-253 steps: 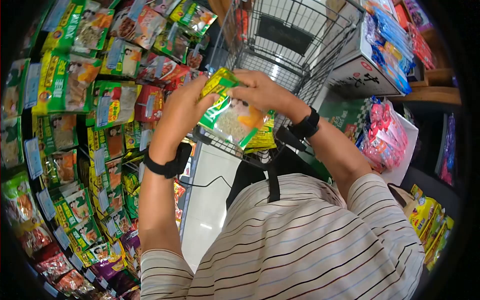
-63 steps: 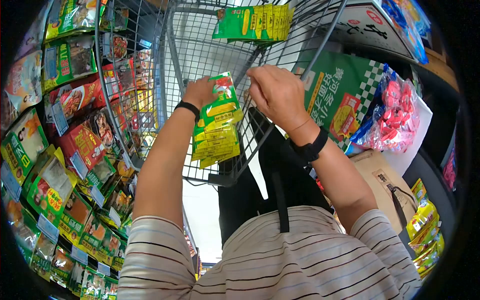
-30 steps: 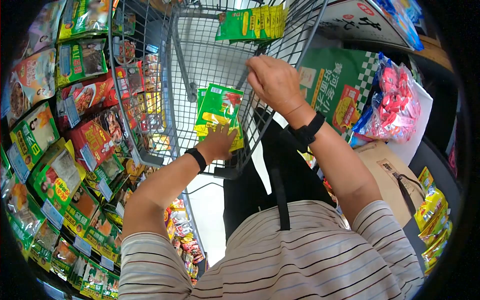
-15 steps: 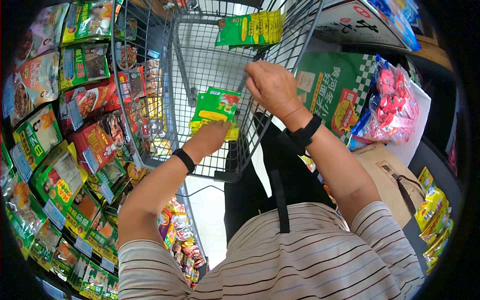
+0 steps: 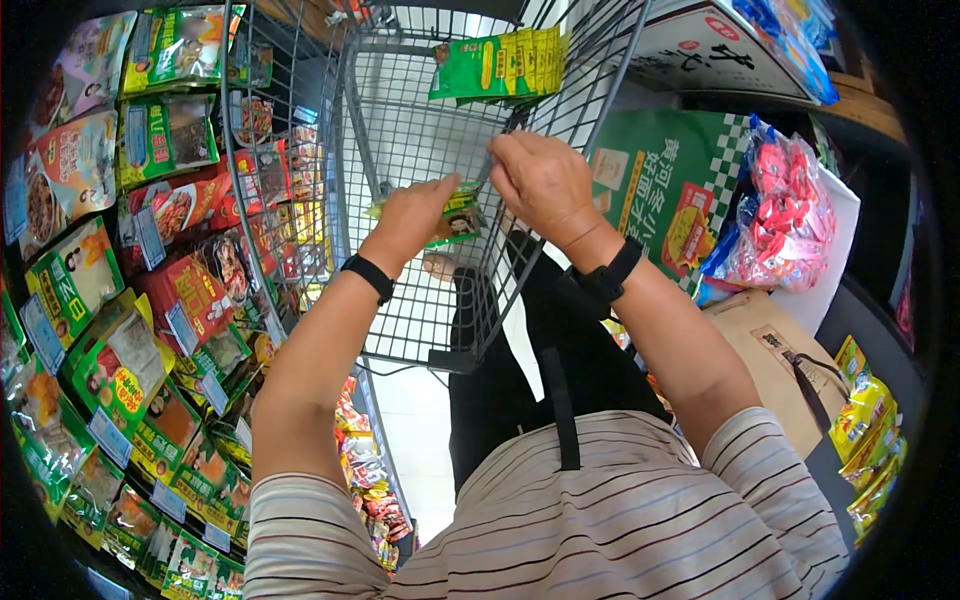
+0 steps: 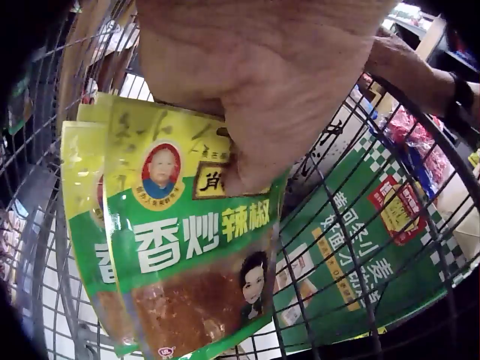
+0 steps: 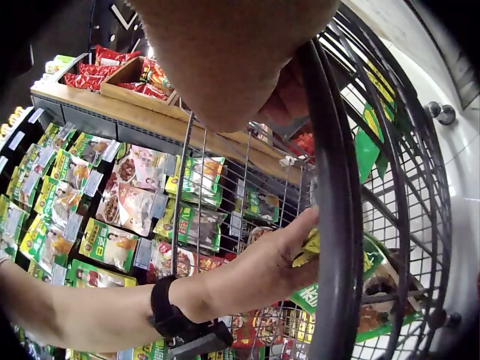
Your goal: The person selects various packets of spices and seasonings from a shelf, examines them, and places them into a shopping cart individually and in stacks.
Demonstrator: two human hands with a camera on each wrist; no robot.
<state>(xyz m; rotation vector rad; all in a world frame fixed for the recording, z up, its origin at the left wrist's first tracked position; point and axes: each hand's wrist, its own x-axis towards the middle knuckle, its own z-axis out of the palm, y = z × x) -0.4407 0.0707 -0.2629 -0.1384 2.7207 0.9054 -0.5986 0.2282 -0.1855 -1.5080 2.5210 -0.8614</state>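
Left hand [image 5: 415, 215]: holds the green packets [image 6: 187, 255], with thumb and fingers pinched on their top.
Green packets: inside the cart [image 5: 400, 130], close to its rim.
Right hand [image 5: 540, 180]: fingers curled round the cart's rim.

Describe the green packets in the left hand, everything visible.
The green packets are at least two flat, glossy plastic sachets, stacked and slightly offset. They are green with yellow tops, white characters, an oval portrait and a reddish-brown food picture low down. The left hand pinches their upper edge and holds them inside the wire cart; whether they touch its wires is unclear.
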